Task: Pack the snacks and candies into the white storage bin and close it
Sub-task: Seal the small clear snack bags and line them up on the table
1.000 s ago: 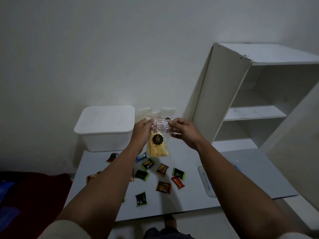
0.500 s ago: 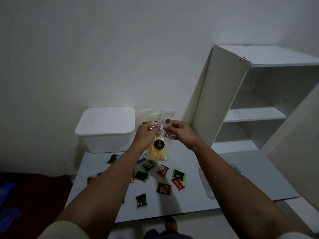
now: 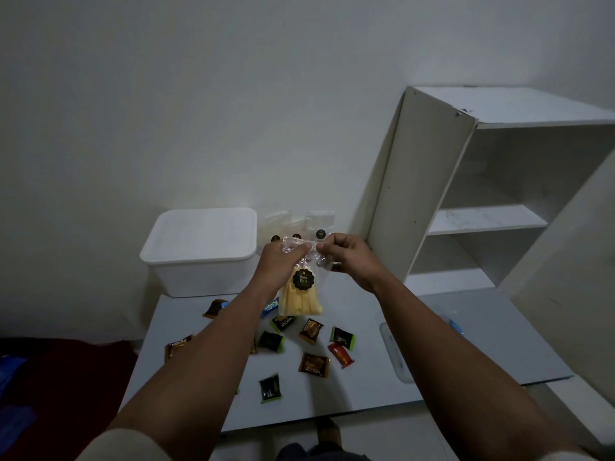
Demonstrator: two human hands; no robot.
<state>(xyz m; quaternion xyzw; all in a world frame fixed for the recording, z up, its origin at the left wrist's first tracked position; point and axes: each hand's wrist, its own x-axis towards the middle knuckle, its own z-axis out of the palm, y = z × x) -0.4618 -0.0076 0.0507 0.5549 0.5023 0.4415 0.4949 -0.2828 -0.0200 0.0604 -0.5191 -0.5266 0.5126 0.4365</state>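
Hands, left [image 3: 278, 261] and right [image 3: 349, 257], pinch snack bag [image 3: 300, 294] top.

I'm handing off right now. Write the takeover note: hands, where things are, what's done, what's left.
Left hand and right hand both pinch the top of the clear snack bag, held above the table.
White storage bin sits at the table's back left, lid on.
Wrapped candies lie scattered on the table; more snack bags stand against the wall.
Done: nothing visibly packed.
Left: open bin, load everything, close it.
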